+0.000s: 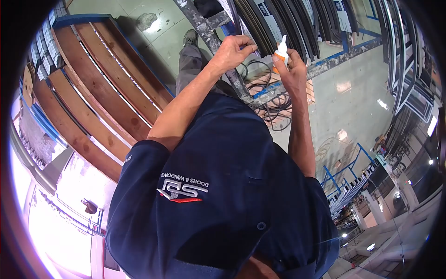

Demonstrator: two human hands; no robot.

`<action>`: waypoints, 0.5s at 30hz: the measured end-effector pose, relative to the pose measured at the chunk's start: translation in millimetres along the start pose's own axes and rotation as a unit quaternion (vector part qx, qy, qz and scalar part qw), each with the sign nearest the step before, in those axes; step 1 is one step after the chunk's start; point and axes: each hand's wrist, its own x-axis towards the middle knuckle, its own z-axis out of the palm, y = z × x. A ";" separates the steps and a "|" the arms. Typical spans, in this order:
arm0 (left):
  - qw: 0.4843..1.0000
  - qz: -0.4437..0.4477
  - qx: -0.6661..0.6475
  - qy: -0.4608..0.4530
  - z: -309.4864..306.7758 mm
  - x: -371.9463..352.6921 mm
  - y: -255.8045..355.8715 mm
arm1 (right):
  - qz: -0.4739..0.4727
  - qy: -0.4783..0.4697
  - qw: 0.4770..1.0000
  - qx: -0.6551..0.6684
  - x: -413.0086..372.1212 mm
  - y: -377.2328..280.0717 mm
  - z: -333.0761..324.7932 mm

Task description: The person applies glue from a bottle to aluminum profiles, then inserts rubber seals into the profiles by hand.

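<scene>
My right hand (292,69) is raised in front of my chest and grips a small white bottle (281,49) with an orange label, nozzle pointing up. My left hand (232,50) is held just left of the bottle, its fingertips pinched together close to the nozzle. Whether anything small sits between those fingertips cannot be made out. Both forearms reach out from my dark blue shirt (223,186), which carries a logo on the chest.
A grey paint-stained metal beam (209,30) runs under my hands. Black cables (269,100) lie coiled on the floor. Long wooden planks (97,88) rest on a blue rack at left. Dark profiles (278,18) stand stacked ahead, and blue racks (344,181) stand at right.
</scene>
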 end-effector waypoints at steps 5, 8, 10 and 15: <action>1.000 -0.021 0.001 0.016 4.2 -0.9 -3.5 | 0.006 0.000 1.000 -0.020 -0.1 1.5 -0.8; 0.999 -0.046 -0.006 0.019 5.5 -0.6 -2.7 | 0.011 0.003 1.000 -0.015 0.0 -2.1 0.7; 0.996 -0.083 -0.011 0.018 5.1 -0.1 1.9 | 0.019 0.003 1.000 -0.004 -0.7 -5.8 1.5; 0.997 -0.057 -0.045 -0.003 -0.2 4.7 -1.3 | 0.022 0.001 0.999 0.050 1.4 -1.4 0.6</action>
